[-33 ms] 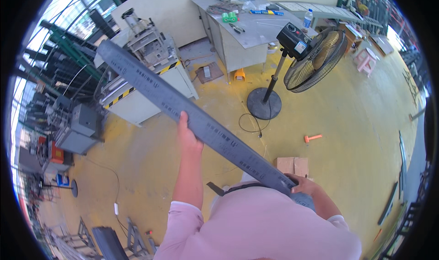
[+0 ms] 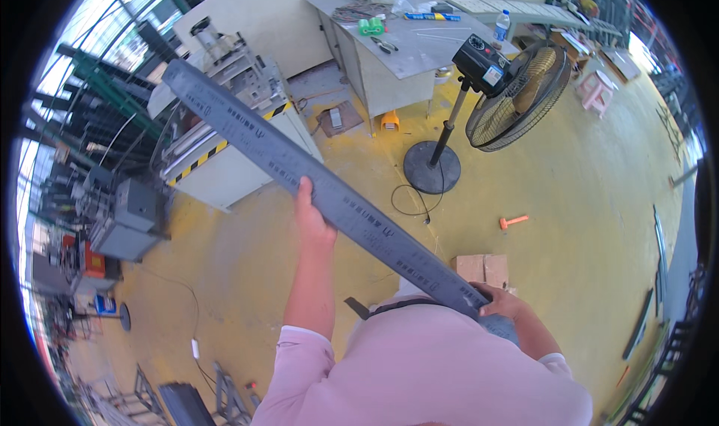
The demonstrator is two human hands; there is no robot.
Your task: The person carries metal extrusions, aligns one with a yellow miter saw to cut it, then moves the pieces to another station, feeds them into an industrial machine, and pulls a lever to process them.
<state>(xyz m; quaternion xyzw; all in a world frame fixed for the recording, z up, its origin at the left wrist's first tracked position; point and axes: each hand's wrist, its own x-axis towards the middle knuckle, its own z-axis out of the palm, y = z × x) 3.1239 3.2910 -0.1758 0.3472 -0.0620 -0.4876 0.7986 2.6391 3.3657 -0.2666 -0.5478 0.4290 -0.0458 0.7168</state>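
A long grey metal-looking profile (image 2: 352, 215), its flat face marked with repeated dark print, runs slantwise across the view from upper left down to my waist. My left hand (image 2: 312, 218) grips it near the middle, thumb lying over the printed face and the other fingers hidden underneath. At the near lower-right end, my right hand (image 2: 500, 303) is closed round the profile beside my hip. Its far end overlaps the white machine bench (image 2: 243, 168) with yellow-and-black striped edging, seemingly raised above it; contact cannot be made out.
A black pedestal fan (image 2: 517, 96) with a trailing cord stands ahead right, beside a grey worktable (image 2: 419, 55) holding pliers and a bottle. An orange hammer (image 2: 513, 222) and a cardboard box (image 2: 481, 270) are on the yellow floor. Grey machines (image 2: 131, 216) line the left; metal stands are lower left.
Very little differs: the view has shifted slightly, and the profile's far end appears a touch higher and further right. Both hands keep their hold.
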